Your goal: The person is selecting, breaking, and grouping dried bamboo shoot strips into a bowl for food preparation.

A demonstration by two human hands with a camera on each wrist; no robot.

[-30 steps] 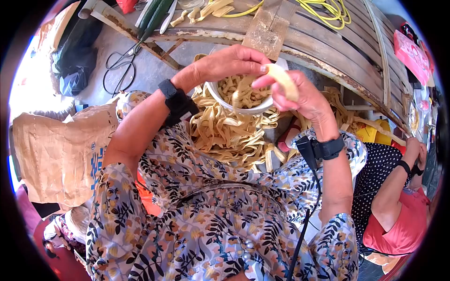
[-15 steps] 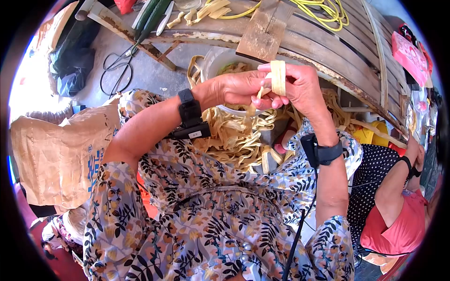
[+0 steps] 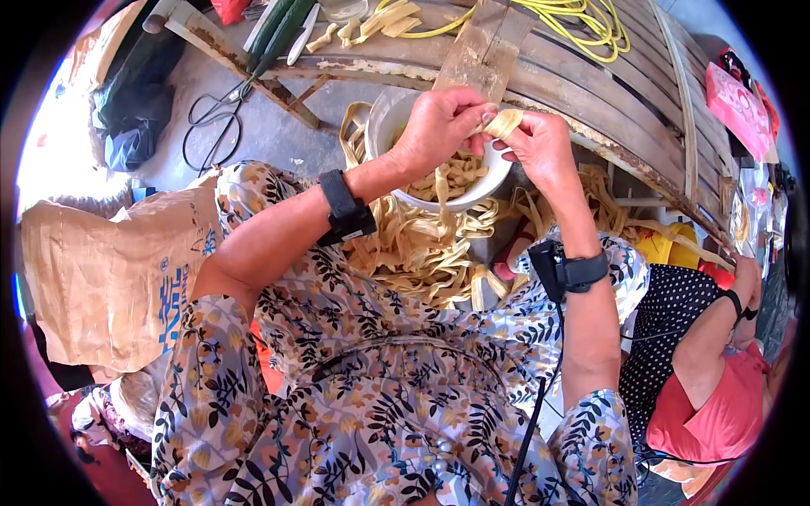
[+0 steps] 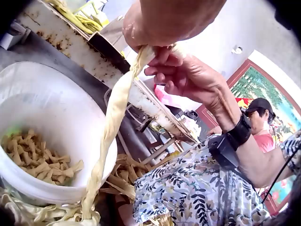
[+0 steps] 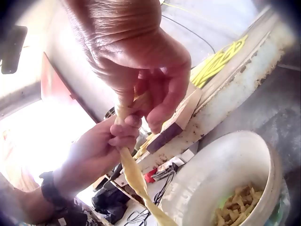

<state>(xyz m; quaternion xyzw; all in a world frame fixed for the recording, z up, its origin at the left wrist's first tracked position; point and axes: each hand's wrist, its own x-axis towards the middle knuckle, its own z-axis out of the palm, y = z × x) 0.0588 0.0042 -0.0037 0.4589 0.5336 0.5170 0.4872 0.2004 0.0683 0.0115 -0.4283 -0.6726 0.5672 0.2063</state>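
Observation:
Both hands meet over a white bucket (image 3: pixel 377 135) and work on one long, soft, pale yellow strip (image 3: pixel 504 125). My left hand (image 3: pixel 437 131) pinches the strip between thumb and fingers. Beside it my right hand (image 3: pixel 544 152) grips the strip's folded, looped part with its fingertips. From the hands a twisted tail of the strip (image 4: pixel 115 108) hangs down past the bucket's rim in the left wrist view. Inside the bucket lie many short knotted pieces (image 4: pixel 40 157) of the same material. Fingers partly hide the loop.
A heap of loose strips (image 3: pixel 422 253) lies below the bucket, by the knees. Behind stands a slatted bench (image 3: pixel 582 93) with a rusty edge, a wooden board (image 3: pixel 477 63) and yellow cord (image 3: pixel 582 25). A paper sack (image 3: pixel 110 278) stands at left; another person (image 3: pixel 709 396) sits at right.
The wide loop held out a second ago wrapped round the right fingers, then became a smaller fold between the fingertips. The left hand dipped, then rose again.

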